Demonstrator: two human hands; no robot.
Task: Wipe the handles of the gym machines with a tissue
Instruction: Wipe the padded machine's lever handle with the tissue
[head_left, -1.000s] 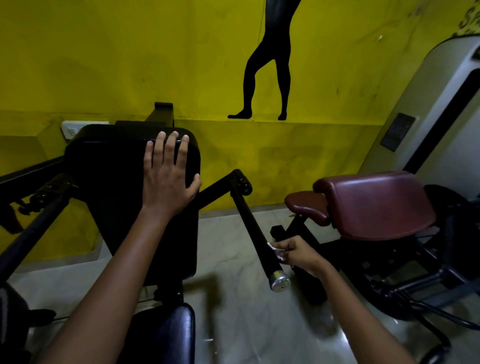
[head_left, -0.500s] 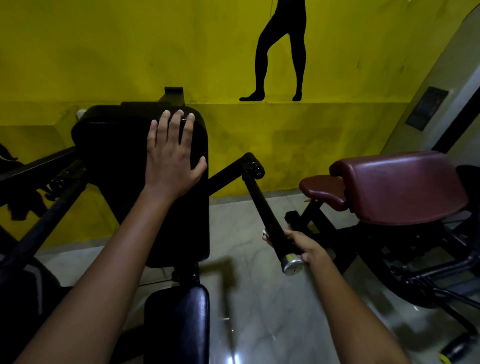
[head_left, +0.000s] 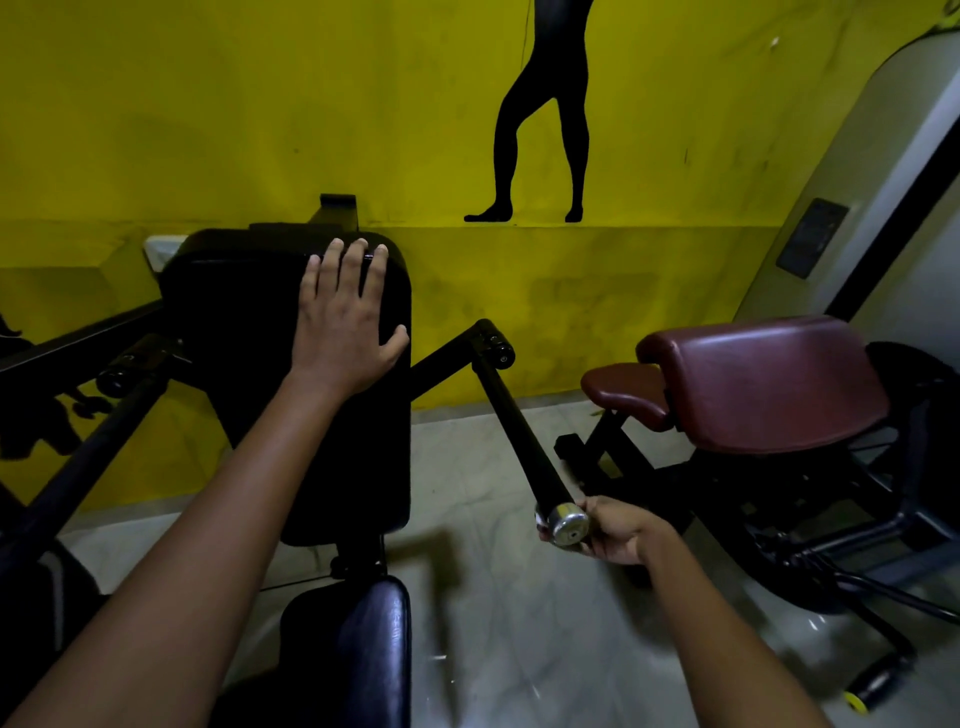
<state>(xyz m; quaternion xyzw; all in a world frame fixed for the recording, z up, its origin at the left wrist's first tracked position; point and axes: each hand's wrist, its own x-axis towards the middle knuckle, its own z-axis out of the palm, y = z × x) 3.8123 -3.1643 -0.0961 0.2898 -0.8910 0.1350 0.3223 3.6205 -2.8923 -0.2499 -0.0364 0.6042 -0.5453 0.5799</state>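
Sliding down, the right hand (head_left: 621, 530) now curls its fingers around the handle (head_left: 522, 441) at its steel cap (head_left: 569, 524).

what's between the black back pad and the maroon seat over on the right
The black handle bar, slanting down to the right hand at its metal end cap, over bare floor, in the head view.

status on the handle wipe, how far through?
Done: cannot confirm from this view; no handle visibly looks cleaner. In hand: the right hand grips the metal-capped end of the right handle bar, a sliver of white tissue under the fingers. The left hand rests flat on the black back pad. Left: the left handle bar is untouched now.
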